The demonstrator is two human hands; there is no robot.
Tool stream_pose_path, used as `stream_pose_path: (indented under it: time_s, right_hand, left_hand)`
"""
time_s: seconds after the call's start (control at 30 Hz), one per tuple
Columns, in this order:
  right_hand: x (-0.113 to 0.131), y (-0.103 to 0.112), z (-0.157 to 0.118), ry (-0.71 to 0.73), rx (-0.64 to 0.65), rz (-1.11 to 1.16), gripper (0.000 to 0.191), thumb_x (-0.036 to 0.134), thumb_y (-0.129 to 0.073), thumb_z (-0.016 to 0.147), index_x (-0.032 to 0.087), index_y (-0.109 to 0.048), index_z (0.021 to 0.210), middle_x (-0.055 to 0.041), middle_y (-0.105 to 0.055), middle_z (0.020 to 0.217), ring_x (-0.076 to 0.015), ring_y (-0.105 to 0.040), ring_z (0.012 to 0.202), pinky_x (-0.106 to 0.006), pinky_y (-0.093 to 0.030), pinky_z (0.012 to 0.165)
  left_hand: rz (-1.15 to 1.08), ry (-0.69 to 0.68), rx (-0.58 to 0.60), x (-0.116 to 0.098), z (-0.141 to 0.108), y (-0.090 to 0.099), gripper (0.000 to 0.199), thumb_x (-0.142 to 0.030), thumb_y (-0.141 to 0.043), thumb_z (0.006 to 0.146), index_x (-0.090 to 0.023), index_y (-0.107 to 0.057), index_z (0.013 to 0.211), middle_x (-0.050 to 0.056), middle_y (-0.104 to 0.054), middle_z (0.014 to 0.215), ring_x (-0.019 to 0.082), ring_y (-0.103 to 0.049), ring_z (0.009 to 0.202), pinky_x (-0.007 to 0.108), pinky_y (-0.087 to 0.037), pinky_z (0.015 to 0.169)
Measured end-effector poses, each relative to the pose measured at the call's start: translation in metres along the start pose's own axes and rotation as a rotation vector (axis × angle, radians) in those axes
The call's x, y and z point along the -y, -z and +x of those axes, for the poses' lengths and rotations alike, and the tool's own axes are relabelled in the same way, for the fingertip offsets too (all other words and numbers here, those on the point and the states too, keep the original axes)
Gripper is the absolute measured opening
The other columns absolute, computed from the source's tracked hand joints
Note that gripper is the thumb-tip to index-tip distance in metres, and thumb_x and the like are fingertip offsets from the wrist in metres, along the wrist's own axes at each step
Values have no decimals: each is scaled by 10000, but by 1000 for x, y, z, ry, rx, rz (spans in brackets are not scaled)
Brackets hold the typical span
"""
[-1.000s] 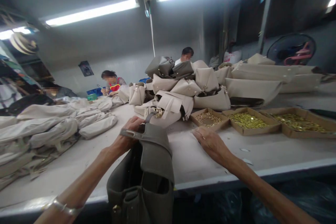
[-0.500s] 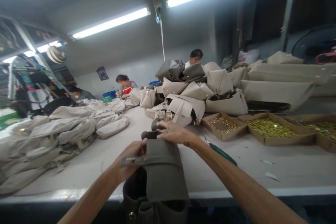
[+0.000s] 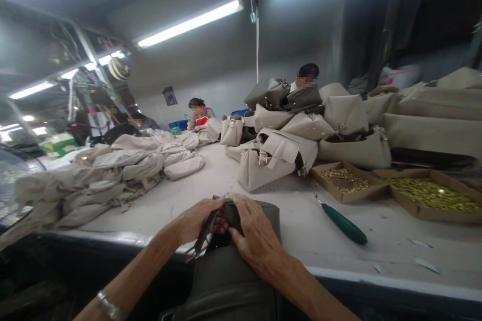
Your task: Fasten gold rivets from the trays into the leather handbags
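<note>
A dark olive handbag [image 3: 233,281] rests at the table's front edge, its lower part reaching below the tabletop. My left hand [image 3: 198,220] is closed on the bag's far upper edge, fingers curled at a dark strap [image 3: 201,241] that hangs on that side. From the right, my right hand [image 3: 256,230] grips the same edge, thumb toward the opening and fingers over the top. Both hands nearly meet there. What lies between the fingertips is partly hidden. To the right lies a green-handled hook tool [image 3: 344,223] with a thin metal tip.
Beige handbags [image 3: 278,155] are piled at the back right, and beige bag pieces [image 3: 124,165] at the left. Cardboard trays hold gold metal parts [image 3: 342,180] and yellowish parts [image 3: 433,193]. White scraps [image 3: 425,263] lie at right. Several people sit across the table.
The bag has come closer and turned, its flap and strap now lower in view. Both hands have moved from the handle to the bag's upper edge. The camera view has swung left.
</note>
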State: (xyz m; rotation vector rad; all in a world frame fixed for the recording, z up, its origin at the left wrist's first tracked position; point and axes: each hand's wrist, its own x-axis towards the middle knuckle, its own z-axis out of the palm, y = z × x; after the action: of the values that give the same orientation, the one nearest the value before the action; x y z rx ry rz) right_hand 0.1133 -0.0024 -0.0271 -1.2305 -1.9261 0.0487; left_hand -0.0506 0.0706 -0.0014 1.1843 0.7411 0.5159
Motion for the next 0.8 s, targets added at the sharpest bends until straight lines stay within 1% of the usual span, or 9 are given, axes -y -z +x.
stream_pose_path:
  time_s: [0.1,0.23,0.33,0.4,0.47,0.57,0.63,0.7,0.8]
  right_hand:
    - [2,-6,-14,-70,-62,-19,660,141,-601,684,38,-450,1319,-179,-492,1317,-284,-408,1247,-461,-342,1083]
    - [7,-7,-24,-17,-82,-46,632,161,-606,689,53,-465,1295,-173,-514,1293,-288,-421,1236,-491,-348,1069]
    - [8,-3,-27,41,-95,-61,617,178,-607,704,74,-458,1294,-166,-522,1290,-289,-428,1234,-515,-321,1076]
    - [6,0,-30,65,-103,-55,603,230,-624,726,98,-460,1291,-160,-528,1284,-291,-436,1229,-527,-297,1082]
    - [3,4,-33,89,-109,-37,579,289,-638,750,127,-472,1280,-150,-531,1284,-293,-436,1231,-531,-273,1090]
    - [-2,10,-40,119,-117,16,541,355,-611,807,161,-470,1291,-133,-506,1318,-286,-411,1257,-518,-253,1099]
    - [-4,14,-44,94,-152,82,534,399,-567,849,168,-449,1316,-130,-486,1337,-279,-393,1275,-498,-266,1099]
    - [-4,19,-46,21,-210,172,529,432,-524,876,163,-442,1323,-133,-477,1343,-271,-387,1281,-473,-289,1094]
    - [-1,30,-47,-112,-286,311,514,448,-500,883,155,-461,1302,-128,-490,1328,-257,-403,1267,-433,-319,1088]
  left_hand:
    - [162,-7,-4,-5,-14,2,362,-459,-634,801,-98,-638,788,57,-628,681,122,-585,586,219,-466,570]
    - [203,15,-69,-5,-29,-1,359,-437,-690,754,-97,-597,686,55,-615,619,110,-565,546,201,-439,538]
    - [115,26,-156,0,-38,-14,368,-418,-742,690,-117,-535,637,2,-540,543,63,-479,464,160,-343,453]
    - [18,-23,-206,7,-43,-26,373,-376,-777,639,-125,-501,629,-44,-465,516,24,-384,419,143,-259,417]
    - [-42,-108,-268,15,-45,-40,380,-348,-788,616,-129,-478,621,-65,-422,519,4,-326,405,139,-215,408]
    - [-86,-217,-381,22,-42,-58,375,-353,-786,613,-135,-483,647,-74,-410,526,0,-317,409,134,-204,405]
    - [-125,-266,-426,21,-36,-69,385,-354,-802,587,-140,-499,687,-80,-417,531,-1,-324,415,124,-218,405]
    - [-150,-269,-461,15,-28,-79,415,-351,-826,540,-146,-515,723,-79,-444,537,4,-346,420,117,-243,401]
    - [-126,-207,-496,2,-14,-91,471,-360,-845,502,-160,-547,807,-78,-485,553,18,-373,422,120,-290,400]
